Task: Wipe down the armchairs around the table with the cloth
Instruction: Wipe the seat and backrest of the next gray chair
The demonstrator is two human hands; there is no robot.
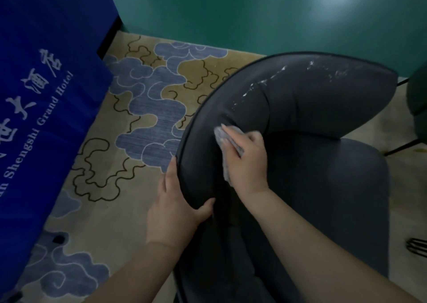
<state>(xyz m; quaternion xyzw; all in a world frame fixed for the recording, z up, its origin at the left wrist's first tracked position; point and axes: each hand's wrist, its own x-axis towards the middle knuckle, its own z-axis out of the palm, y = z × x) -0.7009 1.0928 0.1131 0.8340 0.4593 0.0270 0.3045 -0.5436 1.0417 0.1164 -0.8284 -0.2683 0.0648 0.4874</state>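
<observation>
Grey cloth (pixel 227 145), limp and light, is pressed by the right hand (pixel 246 161) against the padded armchair (pixel 312 108) backrest. Left hand (pixel 178 208) grips the soft rim. Whitish marks remain higher up.

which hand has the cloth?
The right hand: it presses the grey cloth against the dark armchair's inner backrest. The left hand only grips the chair's outer edge.
</observation>
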